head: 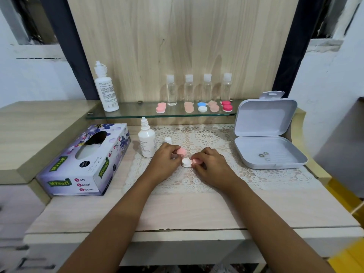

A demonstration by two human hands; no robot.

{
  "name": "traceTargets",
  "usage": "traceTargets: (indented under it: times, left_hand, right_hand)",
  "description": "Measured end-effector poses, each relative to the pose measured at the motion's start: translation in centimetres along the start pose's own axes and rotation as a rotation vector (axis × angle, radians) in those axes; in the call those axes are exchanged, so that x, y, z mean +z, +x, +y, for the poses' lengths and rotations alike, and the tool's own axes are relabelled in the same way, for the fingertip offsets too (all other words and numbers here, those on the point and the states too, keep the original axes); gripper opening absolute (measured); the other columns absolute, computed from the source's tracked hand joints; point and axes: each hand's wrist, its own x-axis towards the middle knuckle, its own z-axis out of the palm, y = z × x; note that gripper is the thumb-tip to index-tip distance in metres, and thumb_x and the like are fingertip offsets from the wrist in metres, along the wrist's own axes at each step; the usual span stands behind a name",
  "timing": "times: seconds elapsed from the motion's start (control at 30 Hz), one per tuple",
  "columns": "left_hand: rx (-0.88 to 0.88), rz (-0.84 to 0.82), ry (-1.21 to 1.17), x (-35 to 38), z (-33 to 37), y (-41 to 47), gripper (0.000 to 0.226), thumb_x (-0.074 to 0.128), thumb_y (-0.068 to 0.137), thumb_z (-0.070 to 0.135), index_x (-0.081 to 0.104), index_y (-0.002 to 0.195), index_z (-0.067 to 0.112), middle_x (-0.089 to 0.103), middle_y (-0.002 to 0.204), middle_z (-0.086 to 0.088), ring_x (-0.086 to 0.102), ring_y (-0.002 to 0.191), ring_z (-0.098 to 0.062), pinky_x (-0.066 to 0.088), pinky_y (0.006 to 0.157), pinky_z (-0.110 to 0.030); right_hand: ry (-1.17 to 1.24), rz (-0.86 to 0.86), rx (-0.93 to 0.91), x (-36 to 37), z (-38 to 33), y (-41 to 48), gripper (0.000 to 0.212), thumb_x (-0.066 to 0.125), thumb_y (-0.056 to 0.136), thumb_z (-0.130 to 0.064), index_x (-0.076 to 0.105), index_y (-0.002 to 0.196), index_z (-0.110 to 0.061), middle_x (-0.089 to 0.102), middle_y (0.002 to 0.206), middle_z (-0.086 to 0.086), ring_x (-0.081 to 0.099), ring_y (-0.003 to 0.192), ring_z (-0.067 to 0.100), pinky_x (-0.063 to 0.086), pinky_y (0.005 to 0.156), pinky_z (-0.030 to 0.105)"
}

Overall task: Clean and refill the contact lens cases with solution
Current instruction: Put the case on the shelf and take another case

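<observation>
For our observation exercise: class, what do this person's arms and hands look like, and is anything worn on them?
The left arm and right arm are bare as far as the picture shows: no sleeves. The left hand and right hand are bare too: no gloves, and no watch, bracelet or ring visible on the sides facing the camera.

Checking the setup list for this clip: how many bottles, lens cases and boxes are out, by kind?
White bottles: 2
Clear bottles: 4
Lens cases: 6
Boxes: 2
Total: 14
</observation>
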Motion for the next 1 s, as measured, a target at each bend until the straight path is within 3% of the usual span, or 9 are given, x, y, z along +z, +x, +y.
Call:
traceTargets:
  times: [0.23, 0.43, 0.6, 0.77, 0.93, 1.0]
  left_hand:
    - [-0.054, -0.024, 0.107, 0.2, 0.4, 1.2, 0.034, 0.058, 0.09, 0.022, 0.06, 0.122, 0.011, 0.054, 0.118, -0.006, 0.052, 0.103, -0.016, 0.033, 0.08, -0.018]
    - [-0.049, -0.119, 0.172, -0.2, 1.0, 2.5, 0.035, 0.063, 0.087, 0.02, 0.061, 0.12, 0.009, 0.06, 0.109, -0.006, 0.049, 0.088, -0.01, 0.035, 0.074, -0.019]
    - [-0.069, -0.192, 0.213, -0.7, 0.9, 3.3, 0.04, 0.065, 0.086, 0.023, 0.059, 0.124, 0.012, 0.06, 0.114, -0.006, 0.047, 0.09, -0.01, 0.035, 0.077, -0.019]
    - [-0.069, -0.214, 0.166, -1.0, 0.8, 2.9, 0.047, 0.061, 0.088, 0.017, 0.049, 0.134, 0.017, 0.054, 0.101, 0.003, 0.049, 0.092, -0.01, 0.033, 0.076, -0.018]
    - [-0.061, -0.149, 0.037, -1.4, 1.0, 0.8, 0.046, 0.039, 0.089, -0.002, 0.053, 0.129, 0.016, 0.054, 0.117, -0.003, 0.052, 0.097, -0.014, 0.041, 0.071, -0.017]
    - [-0.031, -0.142, 0.013, -1.3, 1.0, -0.4, 0.04, 0.043, 0.09, 0.002, 0.055, 0.126, 0.013, 0.054, 0.122, -0.004, 0.053, 0.106, -0.014, 0.042, 0.085, -0.019]
  right_hand:
    - [0.008, -0.001, 0.015, -0.1, -0.2, 0.0, 0.024, 0.056, 0.084, -0.028, 0.066, 0.104, -0.019, 0.055, 0.093, 0.002, 0.051, 0.093, 0.022, 0.042, 0.085, 0.037]
    - [0.01, -0.008, 0.043, -0.3, -0.6, -0.2, 0.036, 0.048, 0.079, -0.038, 0.067, 0.103, -0.019, 0.055, 0.092, 0.001, 0.051, 0.092, 0.022, 0.043, 0.084, 0.036]
    - [0.005, -0.013, 0.034, -0.4, -0.4, -0.1, 0.025, 0.056, 0.085, -0.029, 0.066, 0.105, -0.019, 0.055, 0.095, 0.001, 0.05, 0.094, 0.022, 0.042, 0.086, 0.038]
    - [0.012, -0.006, 0.029, -0.4, -0.5, -0.2, 0.027, 0.054, 0.083, -0.031, 0.066, 0.104, -0.018, 0.055, 0.094, 0.002, 0.05, 0.093, 0.023, 0.043, 0.085, 0.037]
    - [0.005, 0.003, 0.006, -0.3, -0.3, -0.2, 0.023, 0.059, 0.086, -0.026, 0.066, 0.107, -0.019, 0.054, 0.096, 0.0, 0.049, 0.094, 0.021, 0.041, 0.086, 0.036]
    - [0.01, -0.003, 0.011, -0.3, -0.3, -0.1, 0.024, 0.059, 0.086, -0.026, 0.065, 0.108, -0.019, 0.055, 0.097, 0.001, 0.049, 0.096, 0.022, 0.041, 0.087, 0.036]
